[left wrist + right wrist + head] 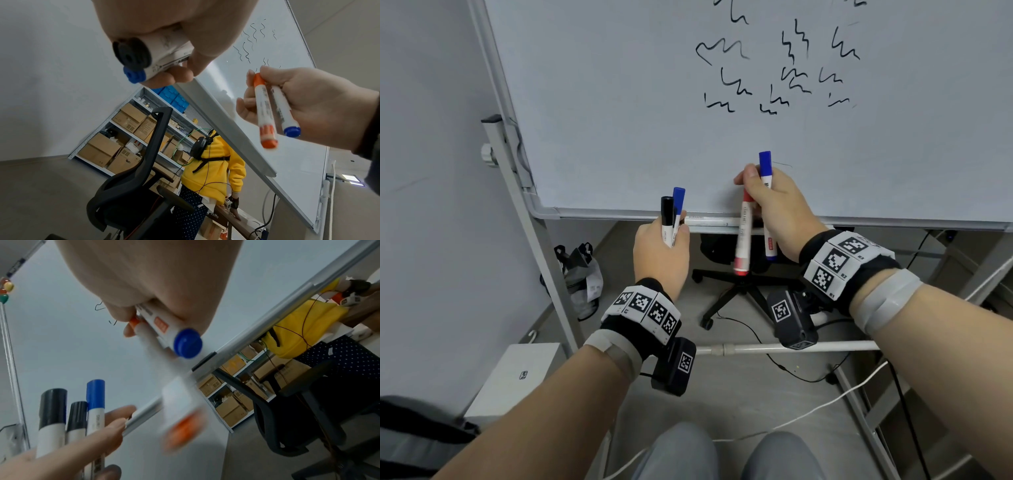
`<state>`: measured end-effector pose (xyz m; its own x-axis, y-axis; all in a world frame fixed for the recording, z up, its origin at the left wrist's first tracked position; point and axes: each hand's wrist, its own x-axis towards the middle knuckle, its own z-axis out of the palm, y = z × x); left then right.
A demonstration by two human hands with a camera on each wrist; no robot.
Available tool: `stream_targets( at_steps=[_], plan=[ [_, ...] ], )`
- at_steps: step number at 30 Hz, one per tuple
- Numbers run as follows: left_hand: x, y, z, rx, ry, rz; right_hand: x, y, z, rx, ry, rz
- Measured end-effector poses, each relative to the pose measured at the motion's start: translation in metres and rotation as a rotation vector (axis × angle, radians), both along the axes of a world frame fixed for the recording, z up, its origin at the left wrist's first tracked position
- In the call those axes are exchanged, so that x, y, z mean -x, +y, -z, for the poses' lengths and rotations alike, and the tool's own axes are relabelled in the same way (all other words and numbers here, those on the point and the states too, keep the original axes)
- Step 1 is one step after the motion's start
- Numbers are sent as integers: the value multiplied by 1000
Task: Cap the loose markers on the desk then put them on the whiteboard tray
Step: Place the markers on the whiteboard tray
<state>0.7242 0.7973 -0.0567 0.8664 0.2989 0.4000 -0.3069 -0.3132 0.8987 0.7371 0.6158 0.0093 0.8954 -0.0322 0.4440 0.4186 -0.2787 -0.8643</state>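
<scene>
My left hand [671, 236] grips a bunch of capped markers upright: a black-capped marker [667, 219] and a blue-capped marker [678, 205]. The right wrist view shows a second black cap [77, 417] in that bunch. My right hand [753, 192] holds a blue marker [766, 192] and a red marker [743, 236], the red one hanging down and blurred [180, 410]. Both hands hover just in front of the whiteboard tray [715, 230], the grey rail under the whiteboard [619, 102]. A white barrel seems to lie along the tray.
Under the board stand a black office chair [743, 291] and the board's metal stand [544, 257]. A bag [582, 274], a white box [517, 373] and cables lie on the floor. Behind the board are a person in a yellow hoodie [216, 162] and shelves of cardboard boxes [123, 138].
</scene>
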Motion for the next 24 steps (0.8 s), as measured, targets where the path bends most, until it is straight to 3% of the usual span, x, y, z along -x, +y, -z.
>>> stream_targets(
  at_steps=[18,24],
  plan=[
    [-5,7,7,103,21,74,-10,-14,18,-195,50,45],
    [-8,7,10,162,15,112,-14,-15,21,-7,24,130]
  ],
)
